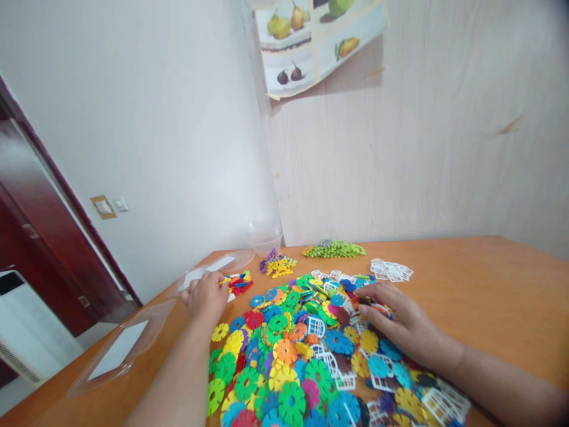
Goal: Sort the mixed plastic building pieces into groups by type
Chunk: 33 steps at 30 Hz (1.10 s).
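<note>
My left hand (205,295) is at the left edge of a small heap of red, blue and yellow plastic pieces (240,283). Its fingers are curled, and whatever they hold, if anything, is hidden. Resting over the right side of a large mixed pile is my right hand (400,317), with thumb and fingers apart around some dark and orange pieces. That pile holds many notched plastic discs, such as a green disc (291,401) and an orange disc (285,352). White lattice window pieces (316,327) lie among them.
Beyond the pile lie yellow and purple pieces (280,265), a green heap (334,249) and white window pieces (391,270). A clear tub (265,238) stands by the wall. Clear lids with white labels, including a nearer lid (120,350), lie along the left of the wooden table (480,279).
</note>
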### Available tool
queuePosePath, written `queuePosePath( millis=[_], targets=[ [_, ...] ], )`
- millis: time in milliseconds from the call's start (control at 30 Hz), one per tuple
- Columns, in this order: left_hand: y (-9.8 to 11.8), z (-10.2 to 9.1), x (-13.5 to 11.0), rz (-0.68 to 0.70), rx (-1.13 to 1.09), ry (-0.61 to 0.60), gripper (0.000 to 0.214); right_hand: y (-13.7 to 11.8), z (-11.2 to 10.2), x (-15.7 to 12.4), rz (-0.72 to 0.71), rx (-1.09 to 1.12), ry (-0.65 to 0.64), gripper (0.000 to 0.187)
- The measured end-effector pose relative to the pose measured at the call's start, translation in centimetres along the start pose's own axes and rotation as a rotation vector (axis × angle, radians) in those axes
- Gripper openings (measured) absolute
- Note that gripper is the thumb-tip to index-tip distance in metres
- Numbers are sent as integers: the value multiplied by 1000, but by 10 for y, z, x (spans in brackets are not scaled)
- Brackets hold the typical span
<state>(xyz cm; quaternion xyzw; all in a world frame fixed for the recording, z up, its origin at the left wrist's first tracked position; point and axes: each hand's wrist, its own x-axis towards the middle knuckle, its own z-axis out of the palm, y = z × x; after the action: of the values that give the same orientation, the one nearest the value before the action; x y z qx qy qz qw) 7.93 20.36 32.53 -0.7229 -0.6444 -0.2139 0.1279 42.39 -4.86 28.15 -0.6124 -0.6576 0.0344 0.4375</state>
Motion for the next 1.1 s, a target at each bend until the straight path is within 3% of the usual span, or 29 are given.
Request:
queuePosePath(
  millis=[400,600,800,900,1100],
  targets=[
    [-6,5,2,-13,-13,-23,36,2,0,0,19,19,-2,27],
    [8,-3,0,19,-63,47,36,0,1,2,17,9,72,24],
    [36,-14,-5,174,-158,107,31,8,0,6,100,-33,169,15],
    [54,-19,-16,329,-310,92,28,7,-2,7,116,-68,122,12],
    [93,-31,-56,653,-522,-64,24,-4,-3,8,57,-161,-12,16]
  ],
)
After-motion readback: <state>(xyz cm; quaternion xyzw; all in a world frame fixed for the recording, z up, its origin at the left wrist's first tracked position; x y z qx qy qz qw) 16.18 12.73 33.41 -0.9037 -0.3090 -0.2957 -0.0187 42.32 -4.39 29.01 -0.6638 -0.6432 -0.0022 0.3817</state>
